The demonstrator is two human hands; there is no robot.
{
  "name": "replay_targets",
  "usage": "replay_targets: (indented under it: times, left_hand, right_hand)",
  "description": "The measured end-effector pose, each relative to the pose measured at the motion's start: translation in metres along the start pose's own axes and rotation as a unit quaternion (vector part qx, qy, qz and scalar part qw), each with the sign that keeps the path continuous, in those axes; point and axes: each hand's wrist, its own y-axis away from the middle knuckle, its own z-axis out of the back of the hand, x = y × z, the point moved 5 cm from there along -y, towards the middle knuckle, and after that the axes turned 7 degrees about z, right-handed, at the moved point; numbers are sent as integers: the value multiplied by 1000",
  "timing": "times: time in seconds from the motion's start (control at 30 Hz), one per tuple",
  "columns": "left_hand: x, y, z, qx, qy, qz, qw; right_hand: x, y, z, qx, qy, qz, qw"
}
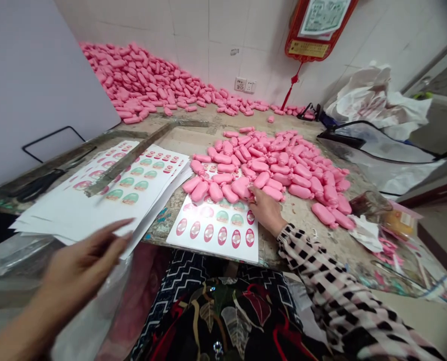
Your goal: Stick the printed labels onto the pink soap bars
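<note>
My right hand (pixel 267 209), in a checked sleeve, has its thumb and fingers closed on the end of a pink sausage-shaped piece (pixel 241 187). This piece lies at the near edge of a heap of the same pieces (pixel 283 160), partly over a sticker sheet (pixel 208 240). The sheet carries red oval and green dome labels. On the left, my left hand (pixel 84 265) is slightly blurred, its fingers stretched out and apart by the near corner of a stack of sticker sheets (pixel 76 220). Nothing held shows between those fingers.
A metal bar (pixel 133 155) lies across the stack. Black scissors (pixel 42 185) are to its left. A much larger pile of pink pieces (pixel 140 80) rests against the wall. On the right are a clear zip bag (pixel 381 165), a glass jar (pixel 369 204) and pink scissors (pixel 389 250).
</note>
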Motion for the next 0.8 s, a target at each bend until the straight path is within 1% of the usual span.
replay_targets:
  times: [0.03, 0.07, 0.1, 0.13, 0.17, 0.2, 0.27, 0.33, 0.37, 0.4, 0.47, 0.53, 0.6, 0.63, 0.67, 0.73, 0.8]
  left_hand:
    - [-13, 7, -18, 69, 64, -17, 995]
    - [-26, 12, -37, 133, 126, -21, 983]
    - [-37, 17, -57, 200, 181, -8, 963]
    - [-48, 20, -76, 253, 235, 9, 938]
    - [-58, 22, -95, 293, 291, 31, 910]
    - [-68, 24, -114, 331, 349, 58, 875]
    - [-86, 27, -147, 384, 466, 106, 790]
    - [-101, 31, -173, 409, 547, 131, 718]
    - [-106, 32, -182, 414, 573, 140, 693]
    - [-109, 33, -189, 413, 591, 148, 676]
    - [-111, 35, -197, 415, 602, 172, 660]
    - [-109, 34, -198, 427, 594, 192, 654]
    - [-106, 30, -195, 433, 585, 200, 656]
    - [-105, 26, -193, 430, 583, 200, 660]
    - [-104, 22, -190, 424, 582, 199, 665]
    - [-105, 16, -187, 419, 580, 203, 669]
    - [-110, 13, -187, 418, 587, 209, 661]
  right_hand:
    - [1, 4, 2, -14, -16, -1, 1000]
    - [2, 9, 5, -28, -38, 0, 999]
    - [6, 17, 8, -40, -66, 2, 997]
    - [10, 26, 11, -46, -99, 5, 994]
    - [16, 36, 13, -48, -134, 8, 990]
    - [23, 48, 13, -46, -169, 10, 984]
    - [39, 72, 11, -36, -237, 19, 971]
    - [55, 94, 6, -17, -279, 36, 959]
    - [62, 103, 4, -11, -287, 40, 957]
    - [67, 110, 3, -3, -292, 46, 955]
    - [73, 118, 4, 23, -307, 62, 949]
    - [71, 117, 9, 76, -350, 71, 931]
    - [57, 107, 15, 120, -390, 47, 912]
    - [45, 100, 18, 123, -395, 22, 910]
    - [30, 91, 22, 107, -382, -5, 918]
    - [4, 74, 29, 48, -317, -43, 946]
    - [-9, 62, 33, -1, -263, -54, 963]
